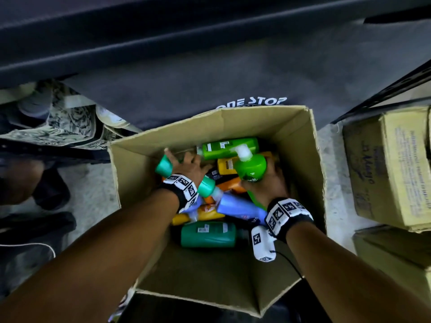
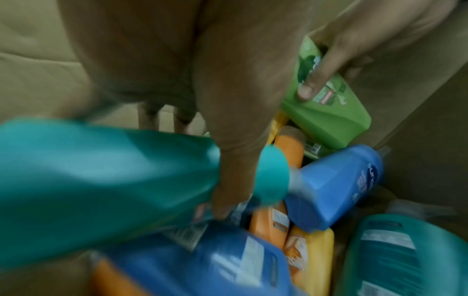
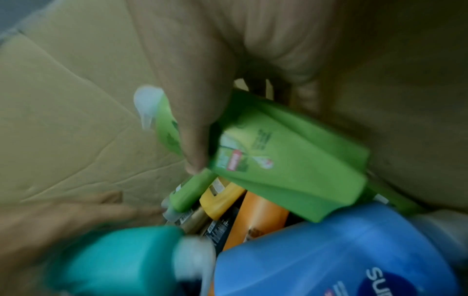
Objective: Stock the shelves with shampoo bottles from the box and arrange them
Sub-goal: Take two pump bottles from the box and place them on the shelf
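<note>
An open cardboard box (image 1: 300,141) on the floor holds several shampoo bottles lying in a heap. My left hand (image 1: 186,165) grips a teal bottle (image 1: 164,166) (image 2: 101,184) (image 3: 121,260) at the box's left side, thumb across its body. My right hand (image 1: 270,177) holds a bright green bottle (image 1: 250,166) (image 3: 283,160) (image 2: 326,118) with a white cap, lifted above the heap at the right. Beneath lie a blue bottle (image 1: 240,207) (image 3: 329,256), orange and yellow ones (image 1: 227,165), another green one (image 1: 229,146) and a dark green one (image 1: 207,234).
A dark mat (image 1: 210,73) printed with white letters lies beyond the box, under a dark shelf edge (image 1: 116,43). Closed cartons (image 1: 391,164) stand stacked at the right. Patterned fabric (image 1: 58,122) and dark items lie at the left.
</note>
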